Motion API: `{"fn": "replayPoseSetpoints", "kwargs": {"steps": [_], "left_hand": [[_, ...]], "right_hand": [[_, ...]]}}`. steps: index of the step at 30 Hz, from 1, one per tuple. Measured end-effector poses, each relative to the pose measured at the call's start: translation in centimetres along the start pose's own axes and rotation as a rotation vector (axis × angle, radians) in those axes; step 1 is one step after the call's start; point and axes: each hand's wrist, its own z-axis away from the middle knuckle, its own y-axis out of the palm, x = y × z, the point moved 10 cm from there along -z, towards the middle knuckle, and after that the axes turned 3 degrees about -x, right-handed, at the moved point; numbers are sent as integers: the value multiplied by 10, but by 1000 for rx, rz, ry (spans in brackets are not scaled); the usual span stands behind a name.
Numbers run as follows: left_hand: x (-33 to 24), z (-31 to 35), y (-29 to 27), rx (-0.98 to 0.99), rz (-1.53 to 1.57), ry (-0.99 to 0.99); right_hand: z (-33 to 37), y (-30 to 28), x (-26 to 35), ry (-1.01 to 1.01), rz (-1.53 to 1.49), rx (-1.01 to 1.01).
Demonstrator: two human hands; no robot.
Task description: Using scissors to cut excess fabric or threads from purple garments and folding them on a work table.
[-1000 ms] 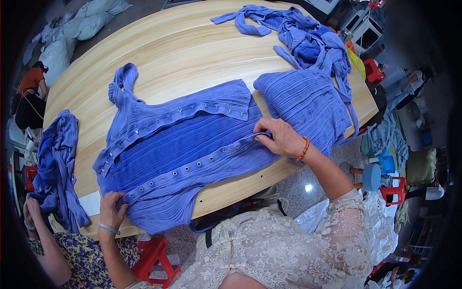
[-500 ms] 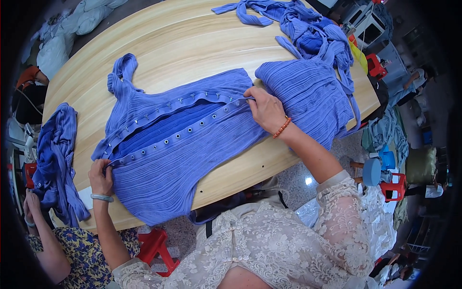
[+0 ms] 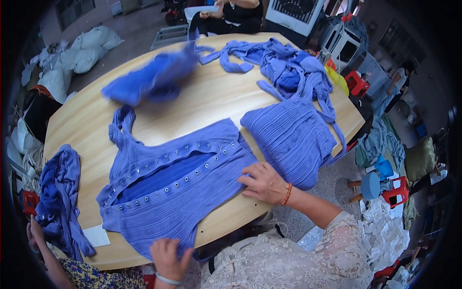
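A blue ribbed garment (image 3: 192, 200) lies spread on the wooden table (image 3: 72, 115). Its front gapes between two rows of small metal fasteners, and a strap loops up at its upper left. My right hand (image 3: 263, 183) rests at the garment's near right edge, fingers somewhat bent and apart. Close to the lower hem, my left hand (image 3: 168, 260) is open with the fingers spread; whether it touches the cloth I cannot tell. Right of the garment sits a folded stack of blue ribbed cloth (image 3: 291, 137). A motion-blurred blue garment (image 3: 149, 79) is over the table's far left part.
Tangled blue garments (image 3: 288, 67) lie at the far right, and another blue garment (image 3: 60, 197) hangs over the left edge beside a white paper (image 3: 96, 236). A person (image 3: 236, 14) sits beyond the table; another person's hand (image 3: 34, 231) is at the left. A blue stool (image 3: 370, 185) stands right.
Both hands have let go of the fastener edge; the left moved down toward me, the right down along the garment. A blurred blue garment has appeared at the far side. The view has tilted up.
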Motion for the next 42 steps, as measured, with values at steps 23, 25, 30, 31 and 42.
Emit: {"fn": "replayPoseSetpoints", "kwargs": {"steps": [23,25,30,31,42], "left_hand": [[5,-8,-30,30,329,-7],[-1,-6,-15,141,261,69],[-5,-4,13,309,69,127],[-5,-8,12,308,72,133],[-2,-107,19,41,193,174]], "right_hand": [[-43,-8,-59,68,-187,286],[-25,4,-53,36,-102,383],[6,24,-42,226,74,614],[4,21,-42,251,88,593],[-10,41,-103,676,-206,-15]]}}
